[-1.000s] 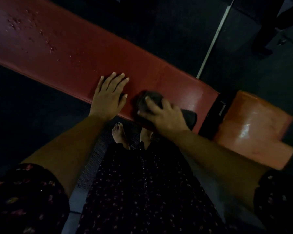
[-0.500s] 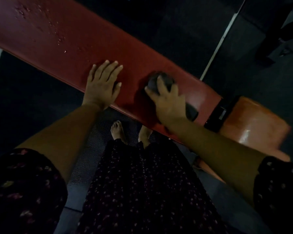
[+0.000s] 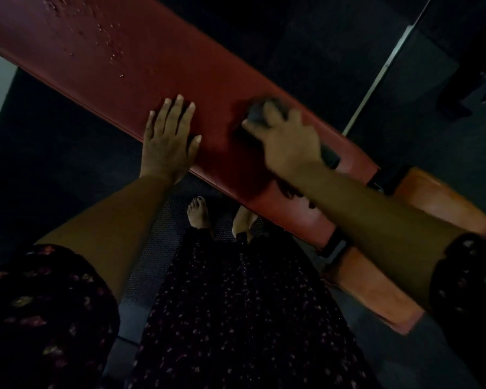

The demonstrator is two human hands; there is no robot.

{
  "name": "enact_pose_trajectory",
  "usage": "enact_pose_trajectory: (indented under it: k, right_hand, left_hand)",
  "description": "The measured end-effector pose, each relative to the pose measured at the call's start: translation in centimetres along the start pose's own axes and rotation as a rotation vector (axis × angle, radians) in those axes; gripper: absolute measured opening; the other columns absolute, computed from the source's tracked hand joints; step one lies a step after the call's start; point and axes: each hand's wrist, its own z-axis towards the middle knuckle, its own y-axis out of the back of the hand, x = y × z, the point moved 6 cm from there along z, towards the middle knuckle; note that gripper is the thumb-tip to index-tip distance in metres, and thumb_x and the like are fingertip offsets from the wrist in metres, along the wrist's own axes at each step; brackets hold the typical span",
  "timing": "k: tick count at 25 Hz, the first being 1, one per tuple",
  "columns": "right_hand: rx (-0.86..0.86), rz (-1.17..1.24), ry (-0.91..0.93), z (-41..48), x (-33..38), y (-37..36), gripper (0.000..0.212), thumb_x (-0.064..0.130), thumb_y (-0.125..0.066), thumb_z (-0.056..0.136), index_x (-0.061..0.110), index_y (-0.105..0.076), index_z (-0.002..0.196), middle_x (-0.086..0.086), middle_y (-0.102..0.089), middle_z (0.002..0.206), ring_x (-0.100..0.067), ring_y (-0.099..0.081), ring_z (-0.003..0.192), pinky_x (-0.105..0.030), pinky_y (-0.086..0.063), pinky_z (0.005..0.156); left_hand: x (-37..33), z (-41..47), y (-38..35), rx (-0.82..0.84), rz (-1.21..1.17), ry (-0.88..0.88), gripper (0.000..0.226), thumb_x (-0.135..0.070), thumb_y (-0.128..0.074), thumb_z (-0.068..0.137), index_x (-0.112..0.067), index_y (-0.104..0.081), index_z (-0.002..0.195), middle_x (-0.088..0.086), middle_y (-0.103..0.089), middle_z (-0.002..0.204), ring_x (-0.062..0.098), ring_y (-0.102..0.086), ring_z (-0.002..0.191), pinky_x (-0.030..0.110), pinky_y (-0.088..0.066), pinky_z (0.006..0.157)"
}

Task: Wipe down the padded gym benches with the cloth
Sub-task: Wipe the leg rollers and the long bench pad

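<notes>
1. The long red padded bench surface [image 3: 208, 80] runs diagonally from upper left to lower right.
2. The left hand [image 3: 169, 136] lies flat on the near edge of the surface, fingers straight, holding nothing.
3. The right hand [image 3: 289, 138], apart from the left, presses on the dark grey bunched cloth [image 3: 257, 115] on the surface. Motion blur hides whether its fingers curl round the cloth.
4. Small droplets [image 3: 110, 43] dot the surface at upper left.
5. An orange padded section [image 3: 443, 203] sits just beyond the lower right end.
</notes>
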Motion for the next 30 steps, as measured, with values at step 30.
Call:
enact_pose_trajectory:
  k: [30]
  right_hand:
    - [0.053,0.119,-0.255,5.3,-6.9,2.4,0.064,0.023,-0.054,0.094,0.048,-0.028,0.147,-0.003,-0.024,0.154,-0.038,-0.037,0.121,-0.042,-0.044,0.079]
  left_hand:
    - [4.6,-1.3,1.3,-0.082,-0.087,0.184,0.047,-0.024,-0.034,0.107,-0.021,-0.030,0.153,0.003,-0.027,0.160,0.028,-0.016,0.149,0.054,-0.007,0.121]
